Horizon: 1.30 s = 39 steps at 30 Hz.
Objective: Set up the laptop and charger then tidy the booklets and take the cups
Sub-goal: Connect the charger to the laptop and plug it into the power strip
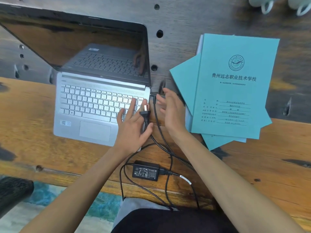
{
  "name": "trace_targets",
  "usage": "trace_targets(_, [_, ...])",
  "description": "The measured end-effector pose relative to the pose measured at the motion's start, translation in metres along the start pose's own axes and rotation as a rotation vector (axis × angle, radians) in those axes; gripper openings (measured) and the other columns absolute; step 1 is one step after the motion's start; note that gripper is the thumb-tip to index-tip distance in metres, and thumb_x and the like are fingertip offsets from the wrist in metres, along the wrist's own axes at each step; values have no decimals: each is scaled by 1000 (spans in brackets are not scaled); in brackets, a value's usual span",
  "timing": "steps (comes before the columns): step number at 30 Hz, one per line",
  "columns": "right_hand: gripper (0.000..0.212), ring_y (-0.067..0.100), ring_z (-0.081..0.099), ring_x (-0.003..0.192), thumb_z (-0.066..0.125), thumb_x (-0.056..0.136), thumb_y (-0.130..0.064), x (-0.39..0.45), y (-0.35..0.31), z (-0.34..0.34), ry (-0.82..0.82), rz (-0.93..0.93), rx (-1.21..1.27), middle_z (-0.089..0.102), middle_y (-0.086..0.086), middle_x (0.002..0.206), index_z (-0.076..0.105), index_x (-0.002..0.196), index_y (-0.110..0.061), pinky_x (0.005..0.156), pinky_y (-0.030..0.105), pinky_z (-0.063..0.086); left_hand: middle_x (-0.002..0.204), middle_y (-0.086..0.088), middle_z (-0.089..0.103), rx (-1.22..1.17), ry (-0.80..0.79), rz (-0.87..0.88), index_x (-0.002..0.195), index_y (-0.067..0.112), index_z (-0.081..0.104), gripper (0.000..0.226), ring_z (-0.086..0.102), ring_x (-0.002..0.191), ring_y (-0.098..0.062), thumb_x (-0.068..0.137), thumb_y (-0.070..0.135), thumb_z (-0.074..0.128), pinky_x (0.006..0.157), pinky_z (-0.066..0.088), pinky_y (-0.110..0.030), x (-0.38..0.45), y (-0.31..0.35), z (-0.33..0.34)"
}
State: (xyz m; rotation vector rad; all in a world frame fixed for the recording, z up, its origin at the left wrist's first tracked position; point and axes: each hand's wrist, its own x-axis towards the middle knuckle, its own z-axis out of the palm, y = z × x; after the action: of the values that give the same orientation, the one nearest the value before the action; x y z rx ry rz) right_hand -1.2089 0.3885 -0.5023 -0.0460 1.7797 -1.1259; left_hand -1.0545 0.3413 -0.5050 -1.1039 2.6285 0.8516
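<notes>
- The laptop (94, 105) sits open on the table (25, 106) at about 10 o'clock from the frame's middle, its screen dark and its keyboard facing the person.
- The left hand (133, 126) lies flat on the laptop's right front corner, fingers spread over the keys, pinching nothing; it seems to be steadying the machine.
- The wall plug (145, 113) rests at that same corner, just beside the left thumb, prongs pointing to 12 o'clock and its long axis running 12 to 6. I cannot tell if the thumb touches it.
- The power brick (145, 170) lies on the table at 6 o'clock from the left hand, near the front edge, with black cable looping around it.
- The charger connector (153, 98) is at the laptop's right side; it looks seated in the port, though this is too small to confirm.
- The right hand (170, 110) hovers open, fingers loosely spread and holding nothing, just to 3 o'clock of the connector.
- The booklets (235, 88) are fanned untidily at 3 o'clock from the right hand, long axes roughly 12 to 6; the right hand is much the nearer, so squaring them likely falls to it.
- The cups (282, 5) stand at the far edge, about 1 o'clock, well apart from both hands.
</notes>
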Motion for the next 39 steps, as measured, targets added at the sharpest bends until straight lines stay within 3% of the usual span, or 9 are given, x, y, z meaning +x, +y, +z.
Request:
trace_targets(2, [49,6,68,112,31,104,-49,1,-5,-2,-46,87,143,72,-3,123,56,139,-26,97,28,52,150,2,54,-2,-1,11,66,18,44,44,9,157,-23,100,45,40,117,15,-54,1,-1,-2])
trace_targets(6, [54,12,72,109,20,105,-63,3,-10,-6,-77,106,177,75,2,122,53,137,-34,103,42,51,158,6,43,8,5,64,71,24,37,37,9,157,-25,101,45,39,116,15,-58,3,-2,-5])
trace_targets(15, [54,13,65,119,11,106,-58,2,-9,-12,-168,7,48,68,7,136,36,152,-42,100,49,55,163,11,30,74,-9,61,75,19,55,44,4,158,-24,100,48,34,117,11,-63,4,-7,-3])
trace_targets(21, [61,8,59,120,21,96,-64,-6,-9,-13,-245,-12,-65,62,-2,139,40,148,-37,102,44,52,162,7,34,112,12,79,73,22,44,37,7,157,-28,99,48,38,117,10,-65,2,-5,-3])
trace_targets(24, [55,9,58,123,33,100,-58,-20,-10,-14,-281,-54,-200,55,-8,140,41,148,-32,109,51,47,165,3,28,103,20,37,105,9,66,48,0,157,-31,99,47,38,119,7,-62,-1,4,-5])
trace_targets(26, [56,9,58,124,46,101,-53,-35,-8,-14,-275,-105,-226,53,-5,146,43,149,-26,110,46,47,170,5,11,94,33,-14,141,15,55,59,-10,157,-26,100,50,32,122,3,-57,-5,12,-11])
trace_targets(32, [36,-3,70,86,73,94,-30,-86,-10,-29,-249,-232,-173,75,-1,105,63,128,-23,78,10,52,169,-8,16,-40,82,65,152,13,42,64,-2,157,-29,96,43,35,125,13,-51,-34,61,-35])
trace_targets(36, [26,15,73,74,75,93,-23,-123,-18,-58,-174,-273,-53,77,4,95,68,118,-24,71,34,62,163,-9,32,-162,3,243,155,16,35,64,27,152,-27,99,48,38,120,29,-45,-57,81,-50])
trace_targets(39, [19,8,61,53,72,95,-24,-148,-22,-92,-73,-260,28,75,2,96,69,113,-28,43,25,51,146,1,54,-269,-40,283,152,22,37,65,48,133,-16,98,56,45,110,39,-37,-79,83,-44])
